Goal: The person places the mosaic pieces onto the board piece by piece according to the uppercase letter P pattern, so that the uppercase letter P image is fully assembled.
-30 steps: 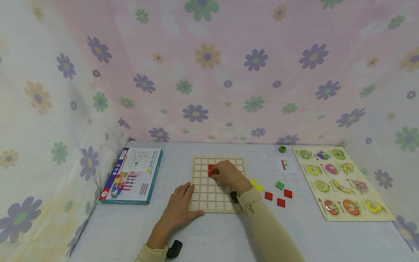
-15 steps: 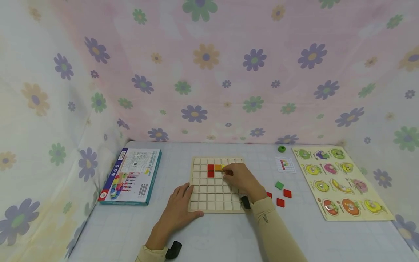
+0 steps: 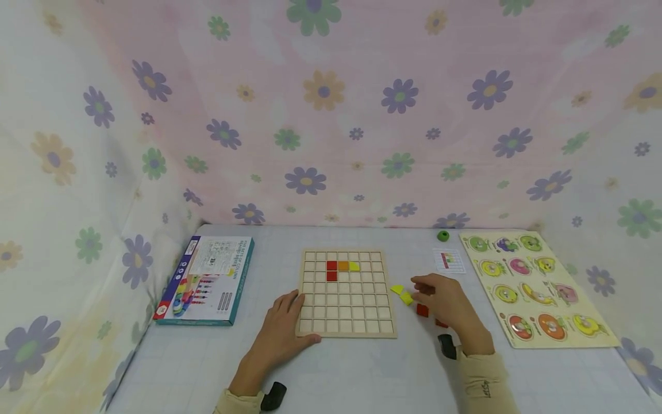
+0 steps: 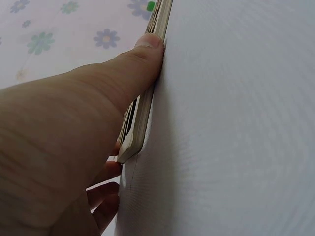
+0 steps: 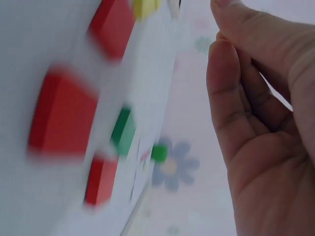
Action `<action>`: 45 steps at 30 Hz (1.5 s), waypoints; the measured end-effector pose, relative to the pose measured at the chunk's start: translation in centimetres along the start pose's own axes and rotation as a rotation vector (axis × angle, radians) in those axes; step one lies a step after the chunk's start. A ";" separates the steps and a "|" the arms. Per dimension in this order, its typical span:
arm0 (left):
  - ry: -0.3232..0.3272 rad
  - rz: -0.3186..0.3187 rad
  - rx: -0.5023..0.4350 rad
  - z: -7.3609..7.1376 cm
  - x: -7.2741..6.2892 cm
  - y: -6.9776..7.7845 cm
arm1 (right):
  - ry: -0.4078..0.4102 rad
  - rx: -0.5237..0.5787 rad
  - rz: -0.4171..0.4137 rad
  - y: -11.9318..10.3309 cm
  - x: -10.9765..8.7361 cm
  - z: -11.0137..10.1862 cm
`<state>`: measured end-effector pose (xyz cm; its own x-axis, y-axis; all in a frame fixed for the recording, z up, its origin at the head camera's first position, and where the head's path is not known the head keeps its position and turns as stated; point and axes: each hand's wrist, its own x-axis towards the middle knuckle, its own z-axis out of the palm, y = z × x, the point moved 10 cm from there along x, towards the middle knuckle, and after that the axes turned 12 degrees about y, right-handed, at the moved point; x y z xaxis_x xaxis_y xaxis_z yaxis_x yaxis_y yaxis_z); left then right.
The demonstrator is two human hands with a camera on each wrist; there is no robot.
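The wooden grid board (image 3: 349, 334) lies flat on the table, with two red tiles (image 3: 331, 276), an orange tile (image 3: 343, 265) and a yellow tile (image 3: 354, 266) in its cells. My left hand (image 3: 283, 324) rests at the board's near left corner, thumb along the front edge, fingers by the left side. Over the loose tiles right of the board hovers my right hand (image 3: 447, 302), fingers loosely bent, holding nothing. Below it lie yellow tiles (image 3: 406, 298) and red tiles (image 3: 422, 310). A green tile (image 5: 124, 132) shows in the right wrist view but hides behind the hand in the head view.
A pattern card (image 3: 449, 261) and a green bead (image 3: 443, 236) lie at the back right. The fruit puzzle board (image 3: 538, 287) stretches along the right side. On the left is a flat toy box (image 3: 207, 282). Flowered cloth walls (image 3: 331, 115) enclose the table.
My right hand has moved from the board to the loose tiles on the right, leaving the orange and yellow tiles visible beside the red ones. My left hand has stayed in place.
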<state>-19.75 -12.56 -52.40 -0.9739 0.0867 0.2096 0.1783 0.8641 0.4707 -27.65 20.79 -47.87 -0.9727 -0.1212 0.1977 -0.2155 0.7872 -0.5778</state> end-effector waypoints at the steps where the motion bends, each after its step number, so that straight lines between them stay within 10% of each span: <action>1: 0.000 0.003 0.004 0.0 0.0 0.0 | 0.007 -0.016 0.017 0.9 -0.5 -0.6; 17: -0.007 0.007 0.027 0.2 -0.1 -0.2 | -0.071 -0.130 0.274 10.2 -4.9 -4.4; 45: -0.003 -0.007 0.010 0.0 0.1 -0.1 | -0.104 -0.166 0.252 9.5 -3.7 -3.0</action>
<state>-19.89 -12.60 -52.42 -0.9756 0.0820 0.2035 0.1698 0.8697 0.4635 -25.86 30.58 -51.72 -0.9991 0.0363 -0.0222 0.0424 0.8873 -0.4593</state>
